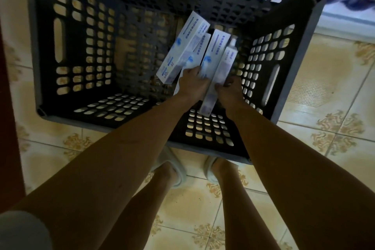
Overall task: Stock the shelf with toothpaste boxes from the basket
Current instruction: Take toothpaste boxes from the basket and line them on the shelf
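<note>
While four white toothpaste boxes (183, 46) lie fanned inside the dark perforated basket (60, 50), the left hand (192, 83) grips two and the right hand (229, 89) pinches another; two slippered feet (174, 170) stand on tiled floor (324, 87).

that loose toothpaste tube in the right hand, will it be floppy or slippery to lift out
Probably not floppy: the toothpaste tube stays straight though the right hand grips it only near the lower part. Its glossy white surface looks smooth, so it may slide in a loose grip. Being round at the cap end, it would likely roll if set down.
</note>
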The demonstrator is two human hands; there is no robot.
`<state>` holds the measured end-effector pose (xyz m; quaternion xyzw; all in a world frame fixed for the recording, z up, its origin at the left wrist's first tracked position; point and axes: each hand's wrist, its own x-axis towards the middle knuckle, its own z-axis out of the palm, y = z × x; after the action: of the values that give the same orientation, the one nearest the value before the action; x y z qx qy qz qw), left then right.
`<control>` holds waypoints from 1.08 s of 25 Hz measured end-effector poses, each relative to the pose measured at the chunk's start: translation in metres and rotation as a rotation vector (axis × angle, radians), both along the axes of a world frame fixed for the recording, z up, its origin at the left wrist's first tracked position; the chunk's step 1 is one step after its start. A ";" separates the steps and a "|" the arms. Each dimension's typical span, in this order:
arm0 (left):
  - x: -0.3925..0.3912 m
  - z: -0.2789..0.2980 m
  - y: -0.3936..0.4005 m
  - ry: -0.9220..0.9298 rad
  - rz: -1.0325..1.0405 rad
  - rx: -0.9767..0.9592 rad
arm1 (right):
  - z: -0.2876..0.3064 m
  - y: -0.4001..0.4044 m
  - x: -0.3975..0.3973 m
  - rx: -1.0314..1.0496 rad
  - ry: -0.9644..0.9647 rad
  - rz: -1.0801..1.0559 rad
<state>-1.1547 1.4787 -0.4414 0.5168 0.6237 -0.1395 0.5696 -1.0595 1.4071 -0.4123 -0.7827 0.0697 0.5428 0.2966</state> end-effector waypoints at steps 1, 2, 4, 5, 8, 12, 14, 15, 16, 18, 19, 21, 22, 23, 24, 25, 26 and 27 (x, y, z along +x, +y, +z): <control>0.002 0.009 -0.002 0.000 -0.012 0.003 | -0.001 -0.001 0.000 0.003 0.002 0.009; 0.008 0.025 -0.003 -0.003 -0.038 0.000 | 0.000 -0.001 -0.002 0.007 0.003 0.007; 0.016 0.040 -0.008 -0.071 -0.077 -0.002 | 0.002 0.003 -0.003 0.006 0.005 -0.006; 0.019 0.044 -0.010 -0.110 -0.068 -0.022 | -0.003 0.005 -0.003 -0.006 -0.015 0.016; 0.027 0.049 -0.008 -0.152 -0.010 -0.094 | -0.063 -0.004 0.004 -0.022 -0.066 0.141; 0.033 0.061 0.010 -0.199 -0.018 -0.131 | 0.007 0.014 -0.010 -0.060 -0.225 0.179; 0.036 0.066 0.017 -0.264 0.026 -0.142 | 0.037 0.009 -0.026 0.007 -0.384 0.190; 0.037 0.069 0.018 -0.299 0.042 -0.125 | 0.046 0.005 -0.033 0.061 -0.456 0.231; 0.039 0.073 0.020 -0.321 0.069 -0.088 | 0.056 0.003 -0.037 0.114 -0.481 0.281; 0.040 0.080 0.028 -0.342 0.150 0.013 | 0.065 0.003 -0.038 0.223 -0.409 0.299; 0.038 0.085 0.033 -0.363 0.186 0.068 | 0.070 0.003 -0.036 0.287 -0.348 0.275; 0.031 0.094 0.044 -0.417 0.243 0.178 | 0.085 0.010 -0.028 0.393 -0.297 0.168; 0.025 0.099 0.050 -0.441 0.240 0.225 | 0.092 0.016 -0.023 0.446 -0.324 0.115; 0.019 0.101 0.054 -0.461 0.223 0.250 | 0.101 0.025 -0.018 0.495 -0.389 0.091; 0.014 0.106 0.058 -0.485 0.215 0.264 | 0.111 0.036 -0.013 0.545 -0.475 0.104; 0.011 0.107 0.060 -0.498 0.216 0.280 | 0.119 0.046 -0.008 0.602 -0.555 0.150; 0.009 0.112 0.062 -0.524 0.203 0.286 | 0.126 0.055 -0.004 0.661 -0.604 0.229; 0.009 0.120 0.063 -0.519 0.242 0.278 | 0.130 0.062 -0.003 0.701 -0.627 0.329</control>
<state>-1.1455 1.5413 -0.3209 0.5301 0.5276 0.1522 0.6462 -1.0623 1.4690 -0.2827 -0.7621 -0.3337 0.3119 0.4589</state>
